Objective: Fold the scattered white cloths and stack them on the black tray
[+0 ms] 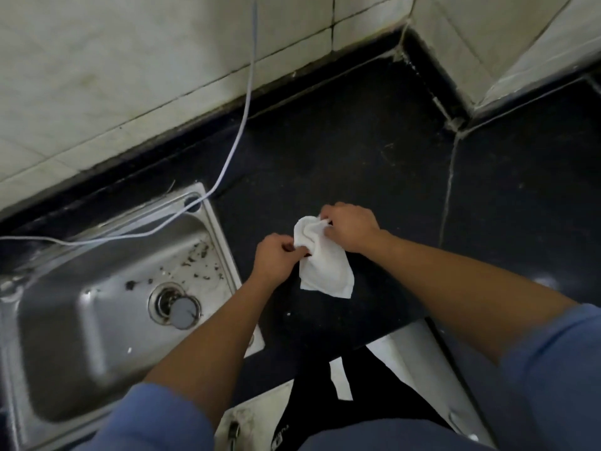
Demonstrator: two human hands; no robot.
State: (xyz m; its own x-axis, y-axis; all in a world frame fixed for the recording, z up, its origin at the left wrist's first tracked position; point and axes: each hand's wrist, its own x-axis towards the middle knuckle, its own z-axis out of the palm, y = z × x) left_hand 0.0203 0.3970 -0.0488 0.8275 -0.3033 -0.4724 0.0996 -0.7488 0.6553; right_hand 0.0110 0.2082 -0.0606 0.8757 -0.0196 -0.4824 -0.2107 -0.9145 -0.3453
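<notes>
White cloth (325, 265): crumpled, over black countertop (357, 151) near its front edge | sink (81, 320): set in countertop's left end | left hand (276, 255): pinches cloth's left edge | right hand (351, 226): pinches cloth's top corner

a black tabletop (357, 151) runs along an off-white tiled wall (130, 60) with dark, grimy grout lines. at the right a tiled pillar (487, 43) juts out into a corner. a stainless steel sink (81, 320) is set into the tabletop at the left, dark debris scattered around its drain (175, 304). a thin white cable (242, 125) hangs down the wall and trails across the sink's rim. the light is dim.
</notes>
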